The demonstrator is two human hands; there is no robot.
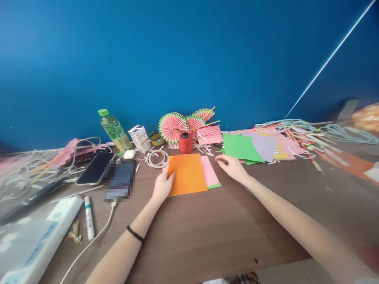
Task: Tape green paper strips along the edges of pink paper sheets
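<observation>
My left hand (163, 182) grips the left edge of an orange sheet of paper (188, 173), thumb on top. A pink sheet (211, 172) with a green edge pokes out from beneath the orange one on the right. My right hand (232, 167) hovers just right of these sheets, its fingers loosely curled and a little apart, with nothing visible in them. Close beyond it lies a green sheet (241, 146), overlapping a lilac sheet (264, 146). A red spool of thread (185, 143) stands just behind the orange paper.
Pink-and-green pleated paper fans (173, 127) stand against the blue wall. At left are a green-capped bottle (115, 130), a small carton (139, 139), two phones (96, 169), a marker (89, 219) and a power strip (47, 236). Tangled straws and strings (299, 128) lie far right.
</observation>
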